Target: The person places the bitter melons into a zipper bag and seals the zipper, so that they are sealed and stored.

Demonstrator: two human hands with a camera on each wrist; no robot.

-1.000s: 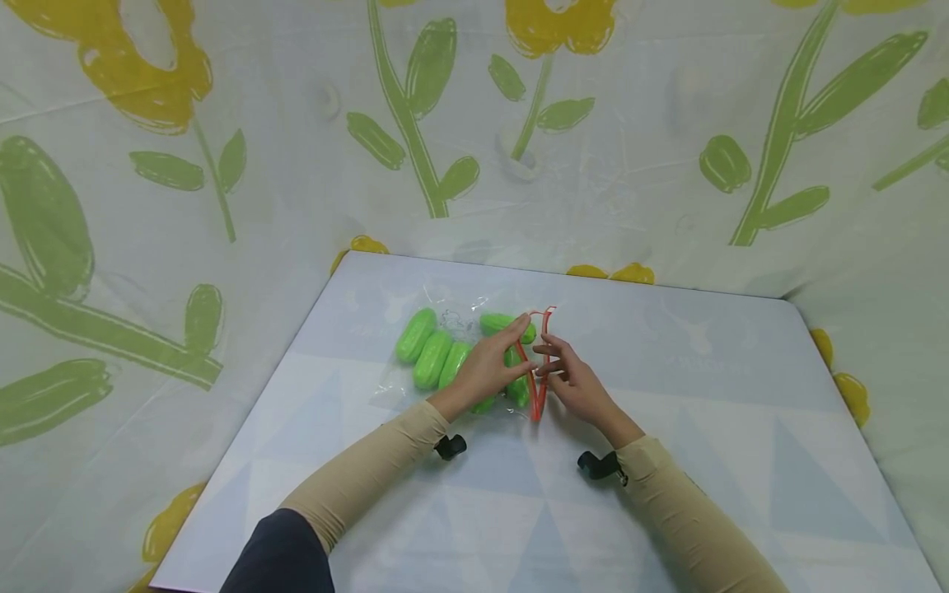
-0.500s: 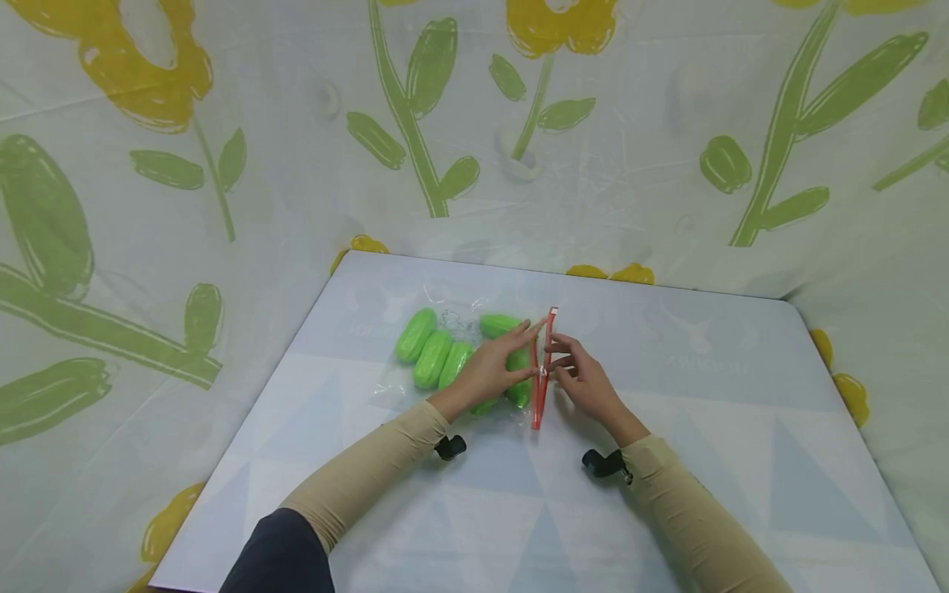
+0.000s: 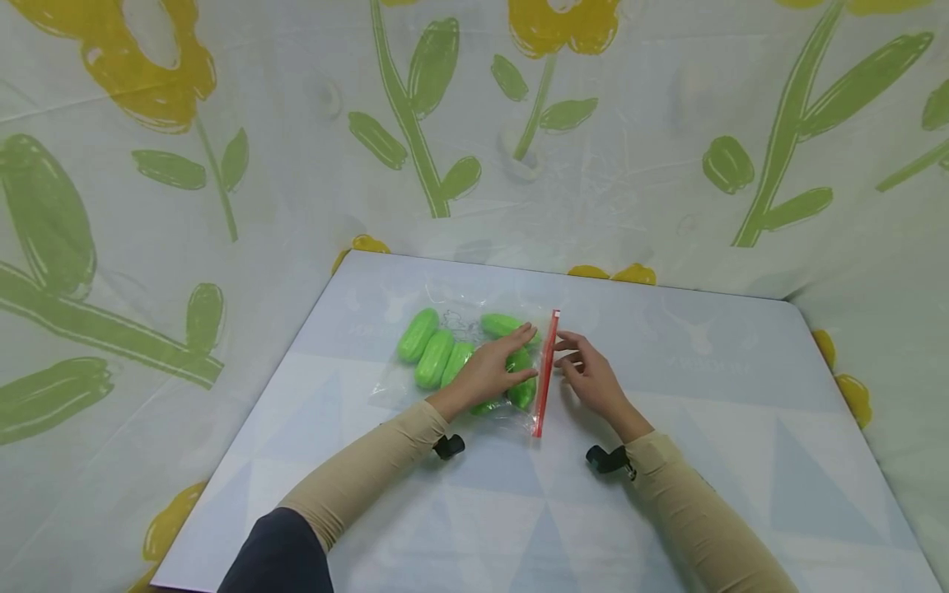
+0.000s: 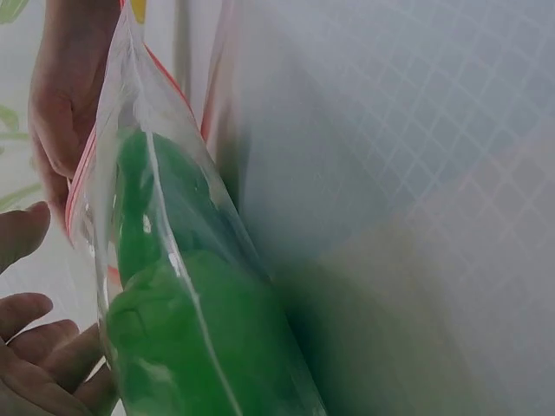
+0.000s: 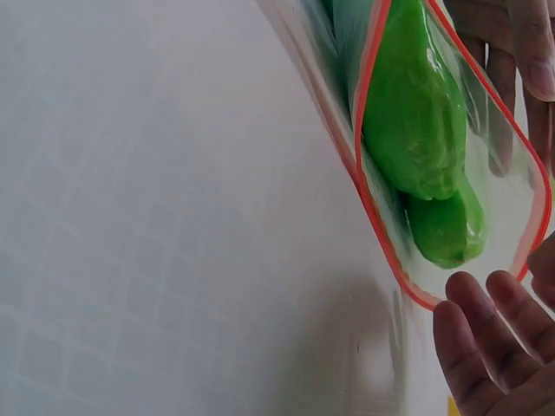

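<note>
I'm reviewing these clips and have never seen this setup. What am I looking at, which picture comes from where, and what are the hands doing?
No machine here: a person works with bare hands and wears three cameras. The wide picture comes from the head camera; the two close-ups come from the wrists. On the pale table lies a clear zip bag with a red seal strip, holding green oval pieces. The left hand rests flat on the bag; the right hand sits by the strip, fingers relaxed, gripping nothing.
</note>
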